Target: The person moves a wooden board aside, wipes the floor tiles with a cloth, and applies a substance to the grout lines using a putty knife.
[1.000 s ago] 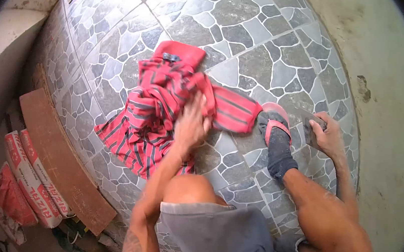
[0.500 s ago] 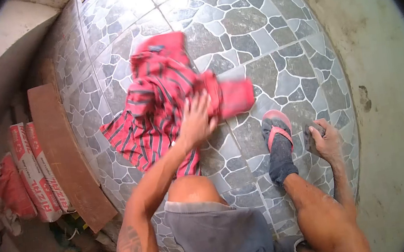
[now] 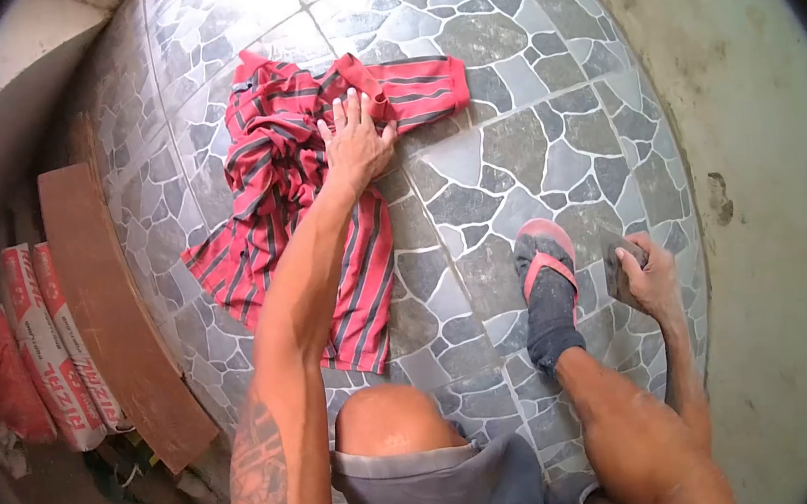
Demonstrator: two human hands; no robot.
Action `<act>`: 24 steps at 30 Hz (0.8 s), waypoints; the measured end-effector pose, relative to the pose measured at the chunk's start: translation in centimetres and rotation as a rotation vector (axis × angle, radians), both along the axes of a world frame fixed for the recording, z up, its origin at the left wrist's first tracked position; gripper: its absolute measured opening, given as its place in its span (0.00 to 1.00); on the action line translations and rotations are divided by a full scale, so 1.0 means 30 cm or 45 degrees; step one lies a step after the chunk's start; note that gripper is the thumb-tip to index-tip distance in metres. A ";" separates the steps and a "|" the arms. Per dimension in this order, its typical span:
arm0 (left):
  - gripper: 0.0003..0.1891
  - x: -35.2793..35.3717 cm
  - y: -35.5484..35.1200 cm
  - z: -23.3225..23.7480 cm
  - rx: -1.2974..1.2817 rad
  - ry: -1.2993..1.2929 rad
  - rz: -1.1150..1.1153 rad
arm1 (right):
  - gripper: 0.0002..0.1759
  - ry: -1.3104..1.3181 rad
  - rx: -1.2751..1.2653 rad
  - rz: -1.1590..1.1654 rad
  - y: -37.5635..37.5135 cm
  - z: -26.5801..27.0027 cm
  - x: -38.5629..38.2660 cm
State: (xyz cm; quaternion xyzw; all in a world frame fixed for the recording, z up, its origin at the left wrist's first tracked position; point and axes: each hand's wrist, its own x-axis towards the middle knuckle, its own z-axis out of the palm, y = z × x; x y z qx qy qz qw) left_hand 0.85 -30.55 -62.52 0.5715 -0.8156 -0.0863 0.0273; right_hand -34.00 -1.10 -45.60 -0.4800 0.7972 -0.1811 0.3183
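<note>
A red shirt with dark stripes (image 3: 262,209) lies crumpled on the tiled floor, one sleeve stretched out to the right. My left hand (image 3: 358,145) rests on the shirt near its upper middle, fingers extended and flat on the cloth. Off to the right, my right hand (image 3: 654,274) is closed around a dark, flat, squarish piece (image 3: 616,266), held near the floor beside my foot; its exact kind is not clear. My foot in a dark sock and pink flip-flop (image 3: 546,270) stands between the two hands.
The floor has a stone-pattern tile (image 3: 502,154) with pale joints. A plain wall (image 3: 765,157) runs along the right. At left are a curved brown board (image 3: 114,318), red-and-white printed packs (image 3: 54,355) and a red sack (image 3: 8,381).
My left hand has moved forward and slightly left, carrying the upper part of the shirt with it. The cloth's lower part now lies more spread out. My right hand stays about where it was.
</note>
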 end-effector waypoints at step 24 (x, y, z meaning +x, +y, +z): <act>0.33 0.366 1.133 0.286 0.935 0.796 -0.348 | 0.22 0.020 0.164 0.472 -0.413 -0.091 0.122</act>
